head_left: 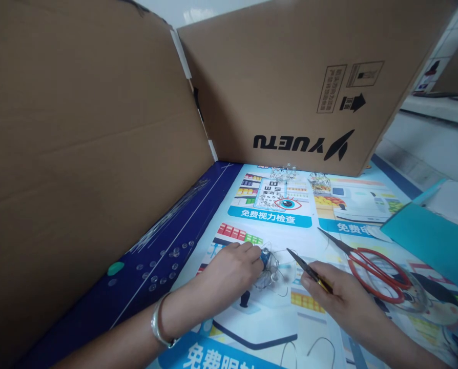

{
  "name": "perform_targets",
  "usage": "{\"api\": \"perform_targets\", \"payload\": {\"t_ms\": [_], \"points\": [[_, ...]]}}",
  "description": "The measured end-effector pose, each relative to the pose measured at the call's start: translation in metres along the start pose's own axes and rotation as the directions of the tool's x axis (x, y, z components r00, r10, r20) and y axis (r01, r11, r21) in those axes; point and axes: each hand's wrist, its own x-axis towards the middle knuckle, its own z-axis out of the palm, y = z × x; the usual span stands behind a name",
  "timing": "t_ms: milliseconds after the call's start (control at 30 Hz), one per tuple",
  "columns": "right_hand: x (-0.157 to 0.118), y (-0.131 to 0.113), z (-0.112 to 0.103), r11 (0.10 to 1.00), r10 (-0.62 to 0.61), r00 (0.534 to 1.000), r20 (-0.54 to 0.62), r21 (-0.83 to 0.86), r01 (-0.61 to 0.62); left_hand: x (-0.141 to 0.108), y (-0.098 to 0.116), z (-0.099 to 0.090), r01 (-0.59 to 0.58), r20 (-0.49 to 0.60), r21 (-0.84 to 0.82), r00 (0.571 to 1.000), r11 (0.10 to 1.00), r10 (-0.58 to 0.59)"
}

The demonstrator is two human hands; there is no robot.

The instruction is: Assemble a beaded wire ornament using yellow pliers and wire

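My left hand [234, 266], with a silver bangle at its wrist, is closed on a tangled bundle of thin wire and clear beads [270, 271]. Loose wire ends stick out of the bundle to the right. My right hand [331, 289] grips needle-nose pliers [309, 269] with a dark pointed nose and a yellow part. Their handles are hidden in the palm. The pliers' tip touches or nearly touches a wire end; I cannot tell which. Red-handled scissors [378, 274] lie just beyond my right hand.
Cardboard panels [290, 92] stand at the back and left. Clear beads [163, 266] and straight wires [167, 215] lie on the dark blue strip. More wire-and-bead bundles [319, 182] rest near the back panel. Bent wire pieces [321, 346] lie in front; a teal box [436, 230] stands right.
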Motion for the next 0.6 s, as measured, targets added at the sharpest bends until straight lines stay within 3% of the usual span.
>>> {"api": "perform_targets", "payload": {"t_ms": [600], "points": [[0.0035,-0.0069,0.0017,0.964,0.019,0.994,0.107,0.262,-0.046,0.0004,-0.0061,-0.0024,-0.052,-0.027,-0.009,0.998,0.999,0.052]]}}
